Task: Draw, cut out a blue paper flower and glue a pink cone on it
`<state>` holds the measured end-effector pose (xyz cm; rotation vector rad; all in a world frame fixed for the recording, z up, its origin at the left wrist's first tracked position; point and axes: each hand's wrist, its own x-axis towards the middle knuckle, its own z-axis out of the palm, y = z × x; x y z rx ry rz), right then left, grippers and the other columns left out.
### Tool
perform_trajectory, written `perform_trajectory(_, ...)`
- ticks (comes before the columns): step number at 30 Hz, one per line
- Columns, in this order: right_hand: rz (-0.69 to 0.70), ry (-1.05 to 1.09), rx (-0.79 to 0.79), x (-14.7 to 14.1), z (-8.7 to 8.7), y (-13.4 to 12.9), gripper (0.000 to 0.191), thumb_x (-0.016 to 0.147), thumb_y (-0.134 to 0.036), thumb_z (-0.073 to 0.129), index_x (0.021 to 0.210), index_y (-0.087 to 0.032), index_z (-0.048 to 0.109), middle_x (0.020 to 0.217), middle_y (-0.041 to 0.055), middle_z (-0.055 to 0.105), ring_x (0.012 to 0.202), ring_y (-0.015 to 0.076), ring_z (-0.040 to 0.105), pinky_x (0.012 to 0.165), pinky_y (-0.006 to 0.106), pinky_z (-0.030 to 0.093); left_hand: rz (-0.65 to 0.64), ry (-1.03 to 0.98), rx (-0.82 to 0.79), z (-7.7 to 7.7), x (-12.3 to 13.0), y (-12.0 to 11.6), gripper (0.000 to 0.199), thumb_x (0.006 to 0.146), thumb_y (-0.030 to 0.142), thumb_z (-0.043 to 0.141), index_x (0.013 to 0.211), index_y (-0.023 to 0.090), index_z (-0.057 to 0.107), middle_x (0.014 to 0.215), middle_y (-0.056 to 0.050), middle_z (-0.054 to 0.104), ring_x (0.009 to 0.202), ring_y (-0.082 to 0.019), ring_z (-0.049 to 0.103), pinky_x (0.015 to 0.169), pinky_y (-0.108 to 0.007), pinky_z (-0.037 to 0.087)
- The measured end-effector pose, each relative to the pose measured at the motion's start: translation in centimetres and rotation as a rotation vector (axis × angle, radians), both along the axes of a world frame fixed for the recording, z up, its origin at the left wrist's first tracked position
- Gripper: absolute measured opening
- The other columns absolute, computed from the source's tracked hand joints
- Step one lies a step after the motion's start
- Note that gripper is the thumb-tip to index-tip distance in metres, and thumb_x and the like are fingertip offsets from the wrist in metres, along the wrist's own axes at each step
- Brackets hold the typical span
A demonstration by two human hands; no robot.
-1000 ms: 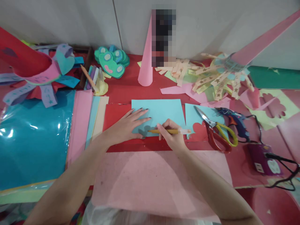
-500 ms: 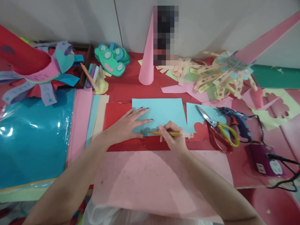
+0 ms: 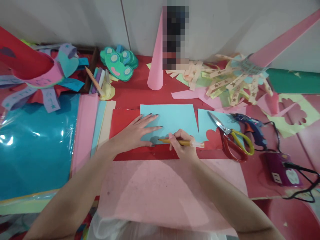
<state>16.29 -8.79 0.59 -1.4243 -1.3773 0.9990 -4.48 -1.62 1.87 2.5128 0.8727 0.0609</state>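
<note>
My left hand (image 3: 140,131) lies flat with fingers spread over the left part of a light blue paper sheet (image 3: 176,118). In my right hand (image 3: 183,145) is a yellow pencil (image 3: 184,142) with a clear cap end, its tip low over the sheet's bottom edge near my left thumb. Red paper (image 3: 125,121) lies under the blue sheet. Just right of it is a second light blue piece (image 3: 203,120) with a curved cut-out. Scissors (image 3: 230,133) with one red and one yellow handle rest on that piece.
A blue glue gun (image 3: 253,128) and a purple power box (image 3: 281,170) with cables lie at the right. Pink cones (image 3: 155,73), green frog cut-outs (image 3: 118,63) and paper strips (image 3: 225,81) line the back. Wrapped blue sheets (image 3: 37,150) cover the left.
The view has shifted very slightly. My right hand and the pencil have moved a touch left; my left hand stays in place on the sheet.
</note>
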Motion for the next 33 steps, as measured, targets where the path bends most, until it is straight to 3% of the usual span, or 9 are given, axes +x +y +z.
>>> perform_trajectory(25,0.051,0.021,-0.073,0.07,0.08,-0.04,0.037,0.085,-0.040,0.055,0.056,-0.023,0.041,0.041,-0.0042,0.054,0.038,0.0096,0.048,0.052,0.026,0.049,0.004,-0.003,-0.050,0.18,-0.02,0.13,0.059,0.086,0.050,0.054,0.140,0.034,0.037,0.157,0.000,0.013,0.144,-0.025,0.012,0.117,-0.047,0.010)
perform_trajectory(33,0.030,0.041,-0.065,0.11,-0.08,0.04,0.036,0.085,-0.040,0.056,0.057,-0.022,0.043,0.042,-0.0045,0.056,0.039,0.0095,0.049,0.052,0.025,0.047,0.009,0.014,-0.064,0.42,0.15,0.13,0.061,0.084,0.044,0.059,0.140,0.032,0.038,0.157,-0.002,0.013,0.145,-0.024,0.010,0.117,-0.047,0.009)
